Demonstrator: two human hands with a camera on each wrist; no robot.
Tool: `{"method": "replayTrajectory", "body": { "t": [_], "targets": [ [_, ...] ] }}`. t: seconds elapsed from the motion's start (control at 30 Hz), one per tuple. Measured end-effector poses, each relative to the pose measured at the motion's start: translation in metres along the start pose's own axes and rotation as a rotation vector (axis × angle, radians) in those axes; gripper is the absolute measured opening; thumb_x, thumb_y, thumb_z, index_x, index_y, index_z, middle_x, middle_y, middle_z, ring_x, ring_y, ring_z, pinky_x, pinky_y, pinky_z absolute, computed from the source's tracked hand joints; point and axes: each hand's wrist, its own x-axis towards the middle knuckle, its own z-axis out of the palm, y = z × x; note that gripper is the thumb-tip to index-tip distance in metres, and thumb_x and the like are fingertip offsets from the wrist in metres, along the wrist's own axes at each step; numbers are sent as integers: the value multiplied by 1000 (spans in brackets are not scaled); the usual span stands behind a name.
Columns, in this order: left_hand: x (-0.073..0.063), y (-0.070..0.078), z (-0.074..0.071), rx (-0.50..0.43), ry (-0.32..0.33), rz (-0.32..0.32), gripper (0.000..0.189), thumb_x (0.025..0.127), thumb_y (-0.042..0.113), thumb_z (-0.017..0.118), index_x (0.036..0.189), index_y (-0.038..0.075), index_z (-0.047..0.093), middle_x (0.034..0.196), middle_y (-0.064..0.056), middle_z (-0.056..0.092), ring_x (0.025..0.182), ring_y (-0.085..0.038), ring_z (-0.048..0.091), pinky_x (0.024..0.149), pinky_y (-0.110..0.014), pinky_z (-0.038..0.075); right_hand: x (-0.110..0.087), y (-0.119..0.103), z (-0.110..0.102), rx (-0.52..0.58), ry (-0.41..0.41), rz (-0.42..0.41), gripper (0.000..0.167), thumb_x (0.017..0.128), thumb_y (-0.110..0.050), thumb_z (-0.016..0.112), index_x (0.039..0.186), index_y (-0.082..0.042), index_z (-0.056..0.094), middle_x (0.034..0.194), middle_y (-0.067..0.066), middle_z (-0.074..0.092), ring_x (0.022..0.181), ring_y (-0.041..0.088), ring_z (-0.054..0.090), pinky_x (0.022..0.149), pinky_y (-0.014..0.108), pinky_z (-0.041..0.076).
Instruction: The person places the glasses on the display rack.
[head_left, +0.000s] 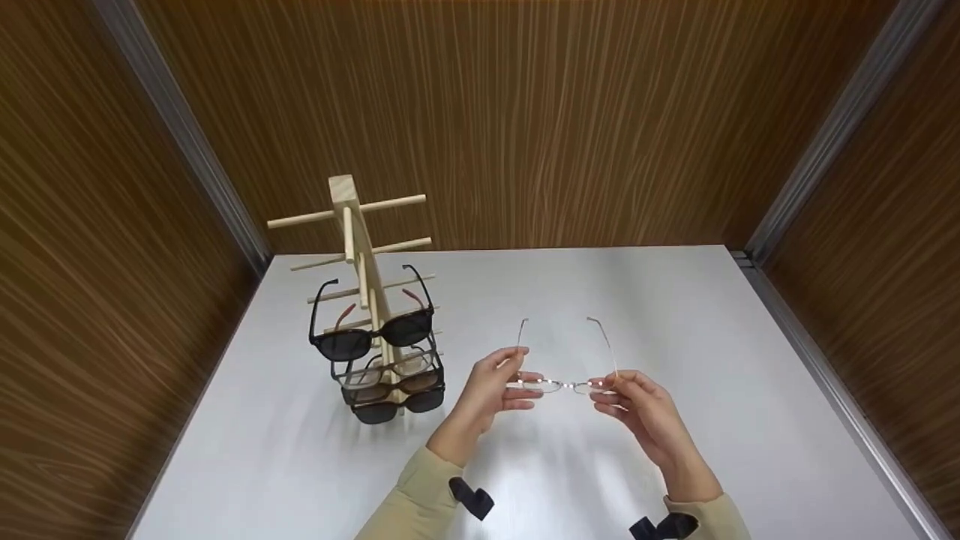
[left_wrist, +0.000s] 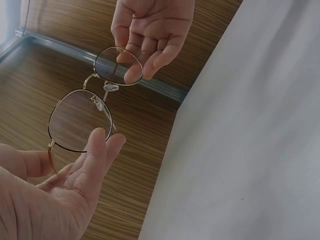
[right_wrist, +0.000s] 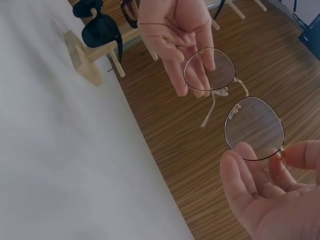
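Between both hands is a pair of thin wire-rimmed eyeglasses (head_left: 556, 385) with clear lenses, held above the white table. The temples are unfolded and point away from the person. My left hand (head_left: 496, 384) pinches the left hinge end between thumb and fingers, and its fingertips lie near the left lens (left_wrist: 80, 120). At the other end my right hand (head_left: 645, 409) pinches the right hinge, its fingers partly behind the right lens (right_wrist: 255, 127). The gold bridge and clear nose pads show in both wrist views.
A wooden display rack (head_left: 345, 191) with dowel arms stands left of the hands. Black sunglasses (head_left: 375, 335) and several other pairs hang on its lower arms; upper arms are bare. Wood-grain panels (head_left: 487, 127) enclose the white table (head_left: 300, 480) at the back and sides.
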Motion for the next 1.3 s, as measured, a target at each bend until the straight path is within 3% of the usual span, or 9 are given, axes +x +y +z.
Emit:
{"method": "replayTrajectory", "body": {
  "t": [0.2, 0.73, 1.03, 1.3],
  "targets": [
    [-11, 7, -1, -19, -25, 27, 40, 95, 27, 54, 129, 7, 51, 98, -18, 66, 87, -32, 67, 70, -35, 56, -2, -5, 8, 51, 18, -12, 14, 95, -7, 52, 99, 6, 52, 104, 20, 64, 94, 32, 64, 85, 41, 50],
    [-40, 35, -9, -48, -63, 184, 43, 96, 21, 54, 135, 5, 45, 95, -20, 67, 94, -35, 64, 80, -40, 53, -4, -28, 32, 106, -101, -56, 9, 96, -5, 48, 97, 3, 53, 103, 19, 65, 93, 31, 64, 86, 43, 49],
    [-54, 46, -13, 27, -49, 267, 44, 95, 23, 54, 136, 8, 46, 96, -21, 67, 92, -32, 65, 77, -38, 54, -4, -38, 45, 104, -145, -90, 9, 96, -5, 49, 97, 2, 55, 105, 19, 64, 91, 28, 65, 86, 42, 49],
    [-69, 59, -17, 26, -34, 317, 45, 94, 19, 56, 136, 5, 45, 98, -21, 66, 93, -33, 65, 77, -37, 54, -1, -47, 56, 103, -274, -141, 12, 98, -4, 44, 100, 1, 55, 107, 19, 64, 91, 27, 64, 87, 42, 49]
  ]
}}
